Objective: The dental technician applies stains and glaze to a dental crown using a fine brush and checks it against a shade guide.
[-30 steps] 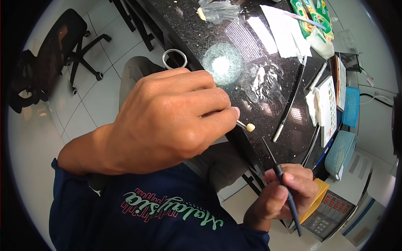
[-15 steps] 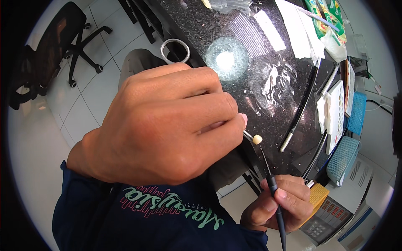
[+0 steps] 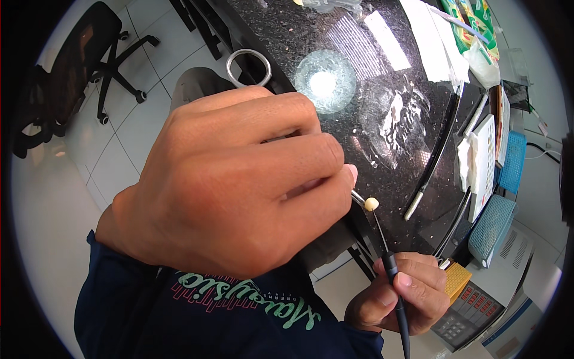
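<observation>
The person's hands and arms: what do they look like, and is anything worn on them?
The left hand and right hand are bare, with five-fingered human shapes and no glove, ring or watch visible. The left sleeve and right sleeve are plain dark navy, matching the top.

Two hands (image 3: 239,185) (image 3: 421,294), one cream bead (image 3: 371,204)

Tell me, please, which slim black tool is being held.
The slim black pointed tool in the right hand; the long black silver-ended rod lies on the dark speckled table.
</observation>
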{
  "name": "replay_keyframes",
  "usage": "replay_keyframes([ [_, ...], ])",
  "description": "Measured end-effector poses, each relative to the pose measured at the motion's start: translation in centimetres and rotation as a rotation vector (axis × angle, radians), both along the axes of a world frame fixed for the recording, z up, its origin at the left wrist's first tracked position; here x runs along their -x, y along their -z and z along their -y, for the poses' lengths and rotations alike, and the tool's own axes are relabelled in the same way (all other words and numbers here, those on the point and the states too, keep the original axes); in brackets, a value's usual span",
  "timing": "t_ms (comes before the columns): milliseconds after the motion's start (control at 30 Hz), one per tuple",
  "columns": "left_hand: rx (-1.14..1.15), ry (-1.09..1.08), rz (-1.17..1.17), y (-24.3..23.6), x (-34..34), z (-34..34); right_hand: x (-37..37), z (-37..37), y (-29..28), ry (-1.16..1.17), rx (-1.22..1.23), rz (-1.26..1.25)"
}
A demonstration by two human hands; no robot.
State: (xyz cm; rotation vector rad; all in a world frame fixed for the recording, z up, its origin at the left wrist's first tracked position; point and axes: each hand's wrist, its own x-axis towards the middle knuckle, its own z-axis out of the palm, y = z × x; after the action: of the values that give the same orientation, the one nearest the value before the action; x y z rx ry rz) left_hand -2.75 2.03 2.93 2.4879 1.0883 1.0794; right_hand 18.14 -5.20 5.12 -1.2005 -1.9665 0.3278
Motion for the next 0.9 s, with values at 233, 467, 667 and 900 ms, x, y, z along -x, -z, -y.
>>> replay_keyframes([
  [233, -0.03, -0.007, 0.005, 0.3, 0.0, 0.0, 1.4, 0.3, 0.6, 0.143, -0.078, -0.06],
  [467, -0.055, 0.003, 0.023, 0.3, 0.0, -0.1, 1.3, 0.2, 0.4, 0.133, -0.076, -0.044],
  [667, -0.065, 0.011, 0.017, 0.3, 0.0, -0.3, 1.5, 0.2, 0.4, 0.139, -0.06, -0.067],
  [900, -0.069, 0.017, 0.011, 0.4, 0.0, -0.2, 1.3, 0.4, 0.5, 0.143, -0.052, -0.067],
])
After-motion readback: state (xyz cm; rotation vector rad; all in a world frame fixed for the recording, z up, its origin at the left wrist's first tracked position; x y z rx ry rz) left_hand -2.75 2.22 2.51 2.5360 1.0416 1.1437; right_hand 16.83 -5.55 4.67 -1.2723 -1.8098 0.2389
